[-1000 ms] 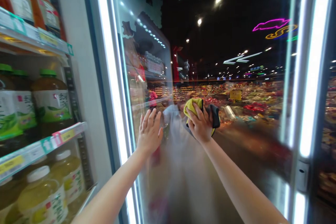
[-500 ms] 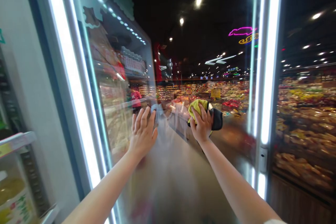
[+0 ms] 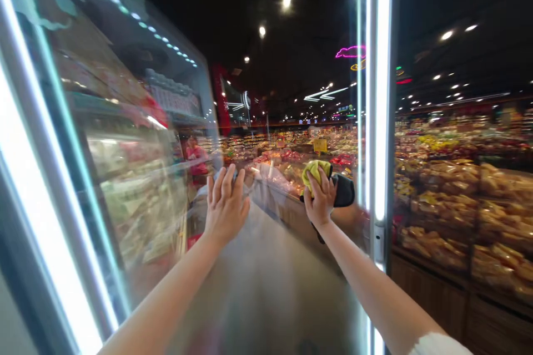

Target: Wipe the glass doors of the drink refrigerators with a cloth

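Fingers (image 3: 325, 184) of my right hand (image 3: 320, 205) gripped cloth (image 3: 344, 191); left hand (image 3: 227, 212) spread empty; blur hid how much glass (image 3: 278, 272) was wiped.

Your bare left hand (image 3: 227, 202) lies left of your bare right hand (image 3: 321, 197), both before the flat clear glass pane (image 3: 283, 272). The crumpled yellow-and-black fabric cloth (image 3: 310, 170) sits under your right hand, left of the straight white light tube (image 3: 383, 89), with tan plastic-wrapped packages (image 3: 443, 213) farther right
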Demonstrator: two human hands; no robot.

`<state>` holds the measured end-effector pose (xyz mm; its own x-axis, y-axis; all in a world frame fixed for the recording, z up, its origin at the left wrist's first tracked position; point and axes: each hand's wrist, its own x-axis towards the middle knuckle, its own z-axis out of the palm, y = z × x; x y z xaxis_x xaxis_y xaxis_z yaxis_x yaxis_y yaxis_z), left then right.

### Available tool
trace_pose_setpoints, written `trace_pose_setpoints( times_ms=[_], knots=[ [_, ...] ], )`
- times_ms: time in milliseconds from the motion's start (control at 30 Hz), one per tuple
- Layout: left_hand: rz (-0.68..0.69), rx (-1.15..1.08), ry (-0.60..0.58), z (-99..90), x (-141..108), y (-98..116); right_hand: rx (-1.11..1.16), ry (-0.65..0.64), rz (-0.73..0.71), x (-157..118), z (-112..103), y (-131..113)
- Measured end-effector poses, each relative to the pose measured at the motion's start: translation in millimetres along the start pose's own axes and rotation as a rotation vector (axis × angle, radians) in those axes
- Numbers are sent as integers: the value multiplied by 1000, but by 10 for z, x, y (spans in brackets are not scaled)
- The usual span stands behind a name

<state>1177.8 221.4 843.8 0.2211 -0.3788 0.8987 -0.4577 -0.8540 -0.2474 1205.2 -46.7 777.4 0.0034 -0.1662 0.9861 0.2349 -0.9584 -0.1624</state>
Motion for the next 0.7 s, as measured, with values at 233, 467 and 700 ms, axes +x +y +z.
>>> trace_pose_setpoints(
  times_ms=[233,467,700],
  knots=[
    [26,-8,44,131,278,199,81,-181,-245,318,1,106],
    [72,-42,58,232,478,373,1,69,104,280,-68,668],
    [147,-89,78,386,742,571,12,-139,-164,365,-76,645]
  ],
)
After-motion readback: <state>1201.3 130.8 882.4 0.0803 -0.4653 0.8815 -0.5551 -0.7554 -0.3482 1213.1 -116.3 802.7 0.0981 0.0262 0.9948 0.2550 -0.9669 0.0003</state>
